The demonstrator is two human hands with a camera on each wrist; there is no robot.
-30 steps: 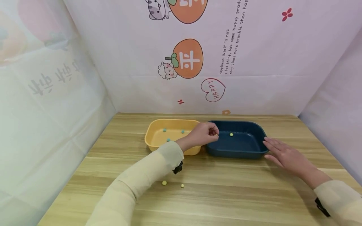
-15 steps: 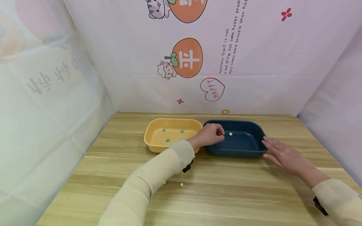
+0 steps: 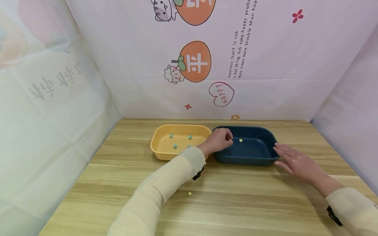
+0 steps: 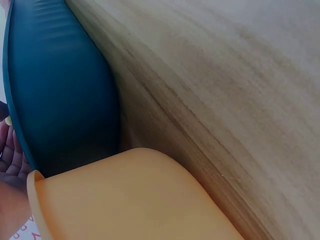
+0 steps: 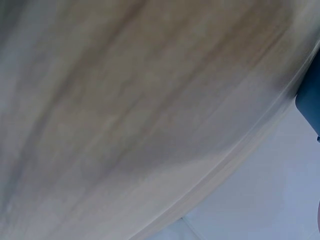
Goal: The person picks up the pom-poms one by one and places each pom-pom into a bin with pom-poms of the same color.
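Observation:
My left hand [image 3: 217, 141] is over the left part of the dark blue tub [image 3: 248, 161], pinching a small yellow ball [image 4: 8, 120] between thumb and fingertips. Another yellow ball [image 3: 240, 140] lies inside that tub, just right of the fingertips. Fingers extended, my right hand [image 3: 299, 164] rests against the tub's right rim. To the left, the yellow tub [image 3: 157, 154] holds several blue-green balls [image 3: 175, 146], partly covered by the left wrist. One more yellow ball [image 3: 190, 193] lies on the table beside the left sleeve.
Both tubs stand side by side near the back of the wooden table [image 3: 236, 203]. A printed white cloth [image 3: 265, 91] hangs behind them, and more cloth closes off both sides. The left forearm reaches across the table's front.
My left hand has moved a little right, further over the blue tub, still with the yellow ball. Its sleeve now hides a second yellow ball on the table. The right hand stays put.

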